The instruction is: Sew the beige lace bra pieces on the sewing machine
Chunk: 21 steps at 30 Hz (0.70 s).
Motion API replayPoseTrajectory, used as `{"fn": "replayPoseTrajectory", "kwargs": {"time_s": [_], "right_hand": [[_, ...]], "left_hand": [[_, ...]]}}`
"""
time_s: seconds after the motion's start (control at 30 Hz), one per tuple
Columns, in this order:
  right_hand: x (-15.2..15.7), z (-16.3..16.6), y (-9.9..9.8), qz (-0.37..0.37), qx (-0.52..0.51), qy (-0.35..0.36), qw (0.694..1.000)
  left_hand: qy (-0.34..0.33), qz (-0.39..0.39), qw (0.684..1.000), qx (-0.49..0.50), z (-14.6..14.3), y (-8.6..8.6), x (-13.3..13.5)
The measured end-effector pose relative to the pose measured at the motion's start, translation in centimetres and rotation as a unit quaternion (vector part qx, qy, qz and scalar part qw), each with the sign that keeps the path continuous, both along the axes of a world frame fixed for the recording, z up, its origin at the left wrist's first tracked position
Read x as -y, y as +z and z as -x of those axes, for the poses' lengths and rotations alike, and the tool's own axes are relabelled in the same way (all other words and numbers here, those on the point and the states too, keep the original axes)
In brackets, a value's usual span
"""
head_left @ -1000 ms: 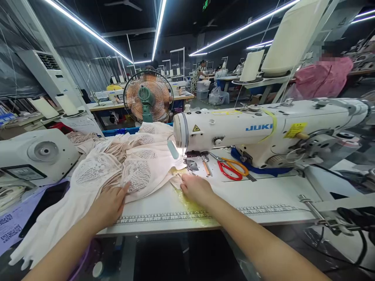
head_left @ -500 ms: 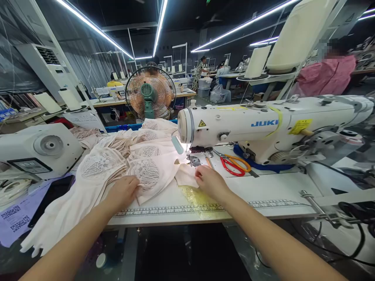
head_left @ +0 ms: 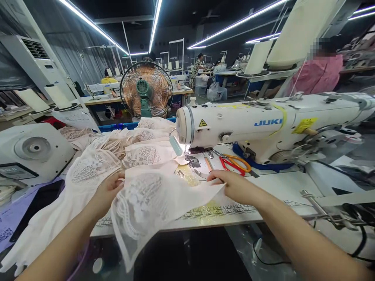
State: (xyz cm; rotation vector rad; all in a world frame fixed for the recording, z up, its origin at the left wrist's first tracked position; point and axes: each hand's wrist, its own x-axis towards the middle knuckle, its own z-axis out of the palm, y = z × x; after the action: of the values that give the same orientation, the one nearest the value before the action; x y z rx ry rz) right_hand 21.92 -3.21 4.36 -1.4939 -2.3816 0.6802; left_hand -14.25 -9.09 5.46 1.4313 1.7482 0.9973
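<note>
A sheer cream fabric piece with a lace panel is spread between my hands over the front of the white table. My left hand grips its left edge. My right hand pinches its right corner, a little in front of the needle area of the white JUKI sewing machine. The fabric's lower edge hangs over the table front. Behind the spread piece lies a pile of similar lace pieces.
Red and orange scissors lie under the machine arm. A second white machine stands at the left, a fan behind the pile. A person in pink sits at the far right. Cables run at the right front.
Both hands have lifted one lace piece off the pile and pulled it toward me, spreading it wide. My right hand moved right, away from the needle.
</note>
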Motion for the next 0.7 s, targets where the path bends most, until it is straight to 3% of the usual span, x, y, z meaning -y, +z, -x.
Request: {"fn": "replayPoseTrajectory", "kwargs": {"time_s": [0.1, 0.2, 0.27, 0.37, 0.43, 0.53, 0.63, 0.7], "right_hand": [[-0.9, 2.6, -1.2, -0.065, 0.045, -0.035, 0.996], [-1.1, 4.0, -1.4, -0.133, 0.083, -0.081, 0.984], [-0.6, 4.6, -1.1, -0.157, 0.105, -0.098, 0.977], [0.6, 6.0, -1.2, -0.150, 0.133, -0.078, 0.977], [1.5, 7.5, -2.0, -0.139, 0.148, -0.052, 0.978], [2.7, 9.5, -4.1, -0.137, 0.168, -0.023, 0.976], [3.6, 10.4, -5.8, -0.142, 0.169, 0.017, 0.975], [3.5, 10.3, -6.3, -0.154, 0.138, 0.082, 0.975]], "left_hand": [[-0.021, -0.022, 0.990, -0.141, 2.7, -0.1, -0.7], [0.011, -0.121, 0.948, -0.296, 3.3, 1.7, -1.7], [-0.021, -0.167, 0.920, -0.354, 1.5, 3.1, -2.6], [-0.162, -0.151, 0.888, -0.402, -3.8, 3.7, -4.8], [-0.223, -0.105, 0.866, -0.435, -7.8, 2.7, -6.9], [-0.249, -0.042, 0.848, -0.465, -12.2, 0.2, -10.5], [-0.206, -0.017, 0.866, -0.456, -14.0, -1.9, -13.6], [-0.160, 0.004, 0.881, -0.445, -14.1, -2.5, -15.1]]}}
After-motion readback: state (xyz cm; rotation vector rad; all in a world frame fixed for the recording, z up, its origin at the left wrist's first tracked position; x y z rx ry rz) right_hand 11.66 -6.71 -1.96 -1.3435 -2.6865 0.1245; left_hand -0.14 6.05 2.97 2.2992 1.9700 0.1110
